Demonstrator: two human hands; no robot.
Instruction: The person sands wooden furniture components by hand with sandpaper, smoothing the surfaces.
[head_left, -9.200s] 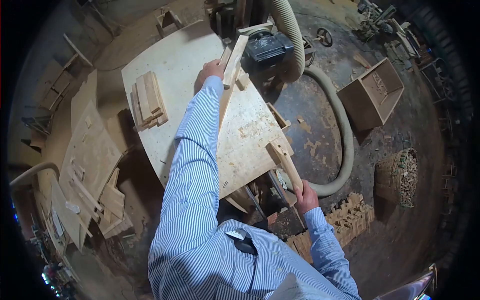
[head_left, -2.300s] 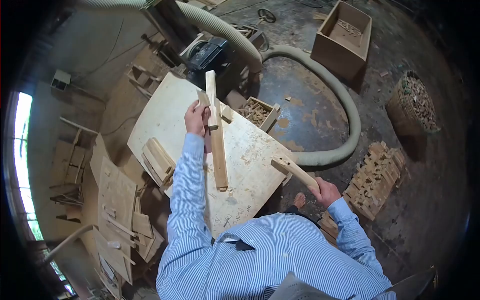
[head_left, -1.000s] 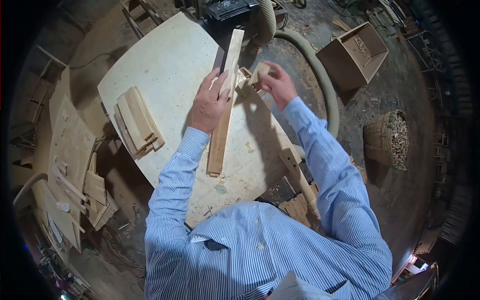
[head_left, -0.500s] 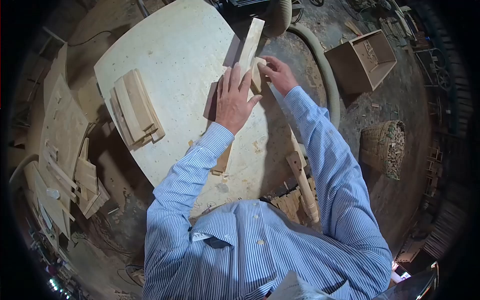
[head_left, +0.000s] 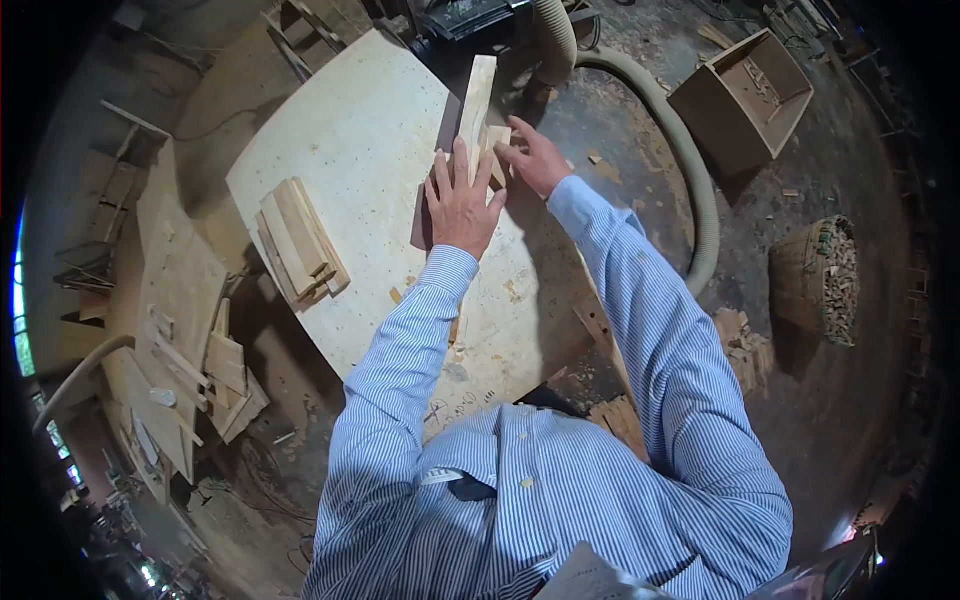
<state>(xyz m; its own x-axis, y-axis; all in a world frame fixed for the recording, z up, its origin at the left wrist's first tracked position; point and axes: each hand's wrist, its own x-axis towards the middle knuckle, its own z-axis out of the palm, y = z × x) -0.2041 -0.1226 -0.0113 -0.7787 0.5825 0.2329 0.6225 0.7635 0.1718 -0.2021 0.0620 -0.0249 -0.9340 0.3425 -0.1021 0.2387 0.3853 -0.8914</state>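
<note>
My left hand (head_left: 463, 213) lies flat with its fingers spread over the near end of a long pale wooden strip (head_left: 478, 95) on the white board (head_left: 370, 130). On the right of that strip, a short wooden piece (head_left: 497, 138) rests against it. My right hand (head_left: 540, 163) is at the short piece's right side, fingers bent and apart, thumb close to the wood. Whether the thumb touches the piece is hard to tell. Another strip partly shows beneath my left wrist.
A stack of wooden strips (head_left: 298, 235) lies on the board's left part. Beyond are a ribbed hose (head_left: 690, 170), an open wooden box (head_left: 745, 95), a basket of offcuts (head_left: 815, 280), a dark machine (head_left: 475, 20) and boards leaning at left (head_left: 180, 250).
The whole view has shifted, with the board and floor objects appearing further right. Both hands stay by the wood, and my right hand has come slightly lower beside the short piece.
</note>
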